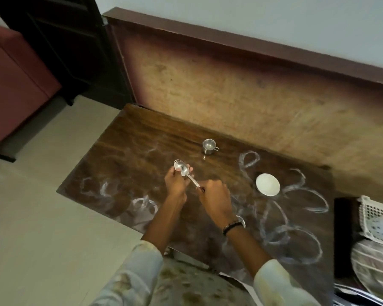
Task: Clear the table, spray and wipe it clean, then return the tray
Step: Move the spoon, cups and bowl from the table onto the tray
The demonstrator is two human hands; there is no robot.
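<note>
- Dark wood table stands against a tan panelled wall, its top scrawled with white looping marks; pale floor lies to its left.
- My left hand is over the table's middle, fingers curled around the bowls of the spoons; it looks like more than one spoon stacked, though I cannot count them.
- My right hand sits just beside the left, toward the table's near edge, fingers pinched shut on the end of a spoon handle.
- Both forearms come up from the table's near edge, sleeves pale and patterned; a dark bracelet circles my right wrist.
- A small steel cup with a side handle stands upright toward the table's far edge, apart from my hands.
- A white bowl rests on the table's right half, among the white loops.
- Past the table's right end, a white perforated tray holds something pale I cannot make out.
</note>
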